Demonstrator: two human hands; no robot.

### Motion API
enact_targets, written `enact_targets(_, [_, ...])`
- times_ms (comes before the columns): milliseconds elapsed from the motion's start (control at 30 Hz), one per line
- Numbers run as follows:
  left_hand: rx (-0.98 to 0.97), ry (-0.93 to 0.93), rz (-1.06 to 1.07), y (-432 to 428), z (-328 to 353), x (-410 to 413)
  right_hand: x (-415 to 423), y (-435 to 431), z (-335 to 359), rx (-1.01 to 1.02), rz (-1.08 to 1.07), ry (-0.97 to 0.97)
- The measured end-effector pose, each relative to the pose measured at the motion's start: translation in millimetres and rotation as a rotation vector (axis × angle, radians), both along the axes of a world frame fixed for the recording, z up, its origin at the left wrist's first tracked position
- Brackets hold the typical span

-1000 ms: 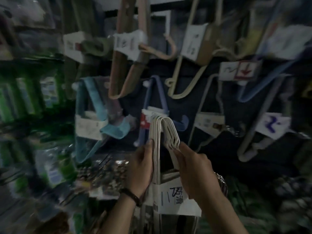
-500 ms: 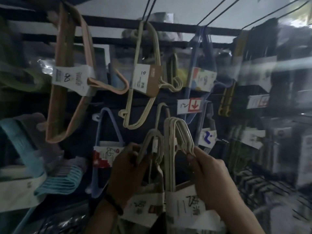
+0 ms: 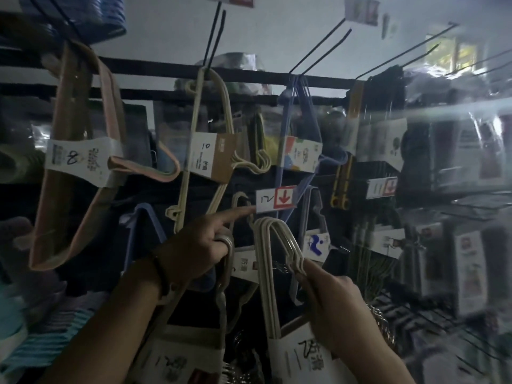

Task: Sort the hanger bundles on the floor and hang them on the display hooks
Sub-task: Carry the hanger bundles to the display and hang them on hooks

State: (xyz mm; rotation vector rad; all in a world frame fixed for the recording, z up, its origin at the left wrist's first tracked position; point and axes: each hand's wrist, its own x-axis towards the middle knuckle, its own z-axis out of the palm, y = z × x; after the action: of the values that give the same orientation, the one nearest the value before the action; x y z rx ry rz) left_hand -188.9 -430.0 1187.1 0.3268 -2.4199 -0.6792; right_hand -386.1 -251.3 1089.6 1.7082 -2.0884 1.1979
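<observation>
My right hand (image 3: 329,295) grips a bundle of white hangers (image 3: 270,261) by its hooks, its paper sleeve (image 3: 302,356) hanging low. My left hand (image 3: 199,245) holds a second pale hanger bundle (image 3: 224,286) with its lower fingers curled round it, while its index finger points straight out and touches the white price tag with a red arrow (image 3: 275,199). Both bundles sit just below that tag, in front of the display wall.
Black display hooks (image 3: 213,37) stick out from a dark rail (image 3: 249,76). On them hang a pink bundle (image 3: 83,151), a cream bundle (image 3: 210,151) and a blue bundle (image 3: 300,139). Packaged goods (image 3: 468,259) fill the right shelves.
The view has tilted upward toward the rail and hooks. My left index finger has stretched out to the price tag. Both bundles have risen slightly with my hands.
</observation>
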Motion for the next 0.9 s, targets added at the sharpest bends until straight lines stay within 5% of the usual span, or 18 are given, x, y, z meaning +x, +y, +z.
enact_targets(900, [-0.197,-0.025,0.156,33.5,40.8,5.6,-34.6,-119.8,24.0,-0.063,0.011,0.061])
